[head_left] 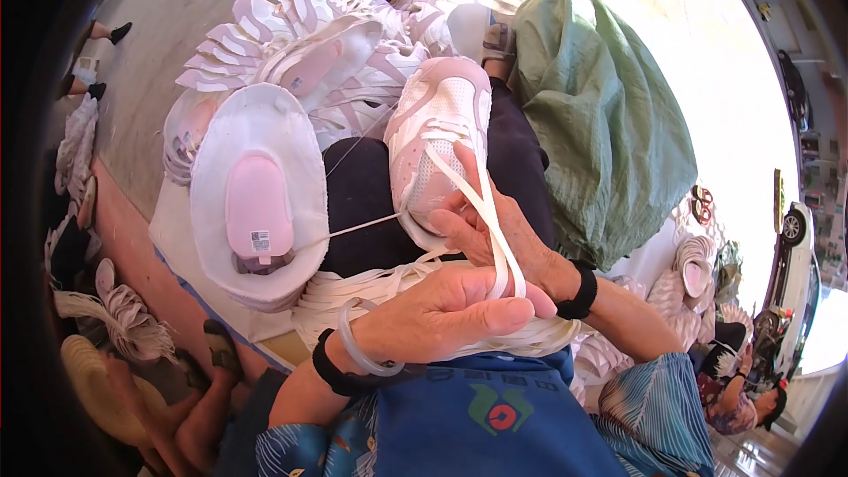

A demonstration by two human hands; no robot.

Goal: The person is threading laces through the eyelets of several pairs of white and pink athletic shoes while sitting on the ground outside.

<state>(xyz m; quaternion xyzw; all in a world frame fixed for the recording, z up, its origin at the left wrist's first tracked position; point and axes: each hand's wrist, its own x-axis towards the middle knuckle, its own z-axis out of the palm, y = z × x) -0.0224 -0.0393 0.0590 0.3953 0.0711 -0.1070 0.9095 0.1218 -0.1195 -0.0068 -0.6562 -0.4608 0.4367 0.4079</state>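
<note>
A white and pink shoe upper (428,93) lies toe away from me over my dark-trousered lap, its lace partly threaded. My left hand (442,309), wearing a clear bangle and black wristband, is closed on the white shoelace (486,212), pinched between thumb and fingers. From there the lace runs up to the eyelets in two strands. My right hand (508,230) is at the shoe's opening, behind the strands, fingers spread and index stretched along the lacing. A second, thin lace end stretches left from the shoe. Loose white laces (362,287) are bunched beneath my hands.
Stacked pink-and-white uppers (291,31) fill the far left, with an upper with a pink insole (258,203) nearest. A green cloth (601,124) covers something at right. More uppers (693,269) lie beyond it. Other people sit at both sides.
</note>
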